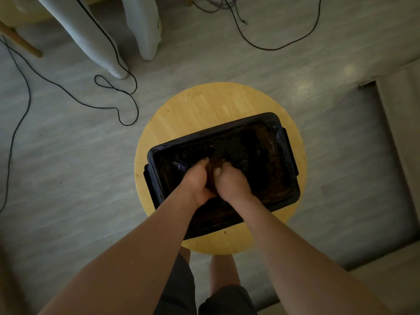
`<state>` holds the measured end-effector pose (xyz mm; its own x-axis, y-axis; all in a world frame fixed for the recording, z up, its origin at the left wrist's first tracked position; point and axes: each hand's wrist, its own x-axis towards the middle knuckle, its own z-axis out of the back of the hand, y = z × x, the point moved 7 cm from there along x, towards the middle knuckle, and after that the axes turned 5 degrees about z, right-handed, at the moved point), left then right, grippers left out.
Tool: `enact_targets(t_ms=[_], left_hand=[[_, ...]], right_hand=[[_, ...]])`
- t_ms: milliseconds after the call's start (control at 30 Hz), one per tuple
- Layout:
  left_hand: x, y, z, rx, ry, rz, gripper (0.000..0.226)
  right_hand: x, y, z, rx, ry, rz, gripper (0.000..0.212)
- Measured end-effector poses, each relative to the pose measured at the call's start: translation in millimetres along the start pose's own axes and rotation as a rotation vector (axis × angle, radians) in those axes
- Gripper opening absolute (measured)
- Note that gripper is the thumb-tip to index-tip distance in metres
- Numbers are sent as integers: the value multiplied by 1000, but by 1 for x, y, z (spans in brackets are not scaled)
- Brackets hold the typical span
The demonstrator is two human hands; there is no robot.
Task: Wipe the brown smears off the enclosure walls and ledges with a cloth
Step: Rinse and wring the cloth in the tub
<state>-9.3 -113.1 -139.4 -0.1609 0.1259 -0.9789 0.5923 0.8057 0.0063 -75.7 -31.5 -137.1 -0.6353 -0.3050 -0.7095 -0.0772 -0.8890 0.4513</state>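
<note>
A black rectangular bin [268, 123] lined with dark glossy plastic stands on a round wooden stool [200, 105]. Both my hands reach down into it, side by side near its middle. My left hand [196, 178] and my right hand [230, 181] have curled fingers gripping a dark brown wad, the cloth [214, 169], between them. Most of the cloth is hidden by my fingers. The bin's inside is dark and wet-looking; brown smears are hard to make out in the dim light.
The stool stands on a grey floor. Black cables [118, 92] loop over the floor at the left and far side. White furniture legs [145, 30] rise at the top left. A dark mat [354, 169] lies at the right. My legs show below the stool.
</note>
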Motion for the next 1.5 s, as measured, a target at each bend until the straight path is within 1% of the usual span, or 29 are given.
enact_targets(t_ms=[100, 167, 267, 333, 400, 433, 467, 533, 567, 633, 667, 700, 733, 767, 800, 833, 900, 967, 1067, 1133, 1200, 1267, 1333, 1400, 1433, 1467, 1500], left_hand=[[-3, -2, -1, -20, 40, 43, 44], [-1, -4, -1, -11, 78, 49, 39], [0, -4, 1, -17, 32, 12, 32], [-3, -2, -1, -33, 15, -20, 30], [-1, -3, 0, -47, -13, -102, 27], [0, -4, 2, -45, -31, -140, 28], [2, -5, 3, -36, -36, -171, 30], [3, -6, 4, -10, -35, -217, 31], [2, -7, 4, 1, -44, -222, 30], [3, -6, 6, 33, -79, -205, 30], [5, -4, 6, 45, -88, -180, 31], [6, -1, 5, 48, -89, -141, 32], [8, 3, 3, 40, -90, -95, 32], [9, 6, 2, 14, -90, -50, 33], [11, 7, 2, -25, -83, -15, 35], [11, 8, 1, -60, -70, 6, 37], [6, 5, -1, -58, -22, 32, 37], [6, 3, -1, -14, 49, 40, 38], [0, -1, -6, 40, 100, 16, 32], [-4, 0, -10, 26, 98, -27, 30], [-7, 2, -9, 14, 53, -95, 29], [-8, 3, -5, -8, 3, -156, 29], [-7, 3, 2, -39, -55, -195, 28], [-5, 3, 9, -75, -87, -194, 26], [-5, 4, 13, -70, -105, -184, 29], [-4, 5, 16, -54, -115, -168, 33], [-1, 8, 17, -43, -110, -142, 37]], right_hand=[[-31, 35, 8, 94, -56, 252, 23], [-42, 49, 14, 79, -105, 365, 28], [-40, 50, 18, -10, -178, 444, 30], [-28, 44, 15, -132, -191, 469, 31], [-14, 37, 13, -221, -177, 484, 37], [-7, 32, 14, -247, -166, 470, 39], [2, 24, 17, -246, -163, 418, 39], [20, -1, 24, -225, -192, 199, 32], [23, -12, 28, -216, -222, 74, 32], [18, -25, 31, -158, -284, -96, 34], [15, -28, 26, -139, -270, -158, 37], [14, -28, 18, -139, -203, -200, 40], [12, -25, 9, -147, -101, -207, 39], [8, -19, 0, -128, -6, -181, 33], [3, -11, -4, -67, 49, -122, 26], [-5, 1, -3, 7, 58, -31, 26], [-25, 24, 7, 81, 5, 157, 41], [-42, 40, 15, 89, -41, 296, 44], [-46, 45, 20, 20, -165, 437, 49], [-34, 37, 21, -130, -263, 481, 51], [-20, 33, 21, -272, -315, 505, 55], [0, 27, 22, -350, -337, 451, 55], [20, 10, 31, -345, -382, 243, 50], [24, -10, 42, -208, -481, 28, 51], [22, -17, 44, -121, -502, -53, 53], [20, -21, 38, -59, -462, -117, 53], [20, -22, 28, -23, -357, -161, 52]])
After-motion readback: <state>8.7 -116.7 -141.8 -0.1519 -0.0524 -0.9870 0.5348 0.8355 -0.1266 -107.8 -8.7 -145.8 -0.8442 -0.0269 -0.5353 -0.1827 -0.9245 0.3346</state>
